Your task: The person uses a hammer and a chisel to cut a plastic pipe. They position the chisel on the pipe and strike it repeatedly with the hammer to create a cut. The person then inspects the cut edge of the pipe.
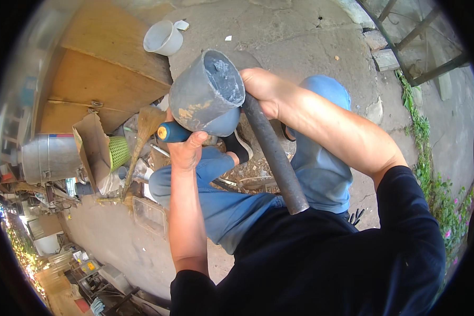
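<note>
A scuffed grey bucket-shaped vessel (pixel 195 100) is held up tilted in front of me, its mouth facing up and right, with a dark, shiny grey surface inside. My left hand (pixel 185 150) is closed round a dark blue tool handle (pixel 176 132) with an orange end, against the vessel's lower side; the tool's other end is hidden. At the vessel's right side, my right hand (pixel 263 89) is closed, its fingertips hidden. A dark round pipe (pixel 276 158) slants from beneath that hand toward my lap; whether it is fixed to the vessel, I cannot tell.
A white bucket (pixel 163 38) stands on the concrete ahead. Wooden cabinet panels (pixel 100 76), a straw broom (pixel 137 142), an open cardboard box (pixel 92 150), a green basket (pixel 119 151) and a metal drum (pixel 50 158) crowd the left. Plants (pixel 432 179) and a metal frame (pixel 437 68) line the right.
</note>
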Available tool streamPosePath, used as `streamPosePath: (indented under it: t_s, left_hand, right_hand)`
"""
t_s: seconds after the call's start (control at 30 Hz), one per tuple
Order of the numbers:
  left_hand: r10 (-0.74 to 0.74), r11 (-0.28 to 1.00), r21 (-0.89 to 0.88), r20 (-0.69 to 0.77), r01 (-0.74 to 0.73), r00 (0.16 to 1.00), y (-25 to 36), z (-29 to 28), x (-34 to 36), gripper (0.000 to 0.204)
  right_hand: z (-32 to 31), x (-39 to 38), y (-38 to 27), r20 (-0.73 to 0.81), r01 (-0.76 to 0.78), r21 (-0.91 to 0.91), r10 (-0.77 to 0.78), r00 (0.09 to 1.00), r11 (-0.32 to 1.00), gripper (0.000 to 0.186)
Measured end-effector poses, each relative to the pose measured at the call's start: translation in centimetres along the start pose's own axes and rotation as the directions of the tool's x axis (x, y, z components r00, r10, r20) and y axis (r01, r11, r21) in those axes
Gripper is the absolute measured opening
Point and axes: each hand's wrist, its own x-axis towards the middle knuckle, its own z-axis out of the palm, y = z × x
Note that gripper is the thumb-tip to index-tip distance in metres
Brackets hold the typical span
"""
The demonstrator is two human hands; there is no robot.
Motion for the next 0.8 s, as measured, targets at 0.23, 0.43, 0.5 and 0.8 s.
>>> streamPosePath:
  t_s: [0.23, 0.43, 0.5, 0.8]
  left_hand:
    - [-0.044, 0.952, -0.307, -0.172, -0.011, 0.984, -2.5, -1.7, -1.4, 0.075]
    - [0.007, 0.921, -0.377, -0.230, -0.096, 0.973, -2.7, -2.6, -2.2, 0.071]
    - [-0.034, 0.942, -0.332, -0.232, -0.046, 0.972, -2.5, -3.6, -3.0, 0.071]
    - [0.051, 0.994, -0.081, -0.196, -0.068, 0.979, -2.0, 0.0, -1.6, 0.091]
  right_hand:
    - [0.9, -1.1, -0.7, -0.080, -0.048, -0.505, 0.009, 0.997, 0.862, 0.037]
    - [1.0, -1.9, -0.8, -0.023, 0.263, -0.743, -0.417, 0.909, 0.615, 0.045]
    - [2.1, -2.5, -0.9, 0.042, 0.325, -0.716, -0.427, 0.903, 0.617, 0.047]
    - [1.2, -0.6, 0.1, 0.057, 0.345, -0.769, -0.481, 0.875, 0.538, 0.027]
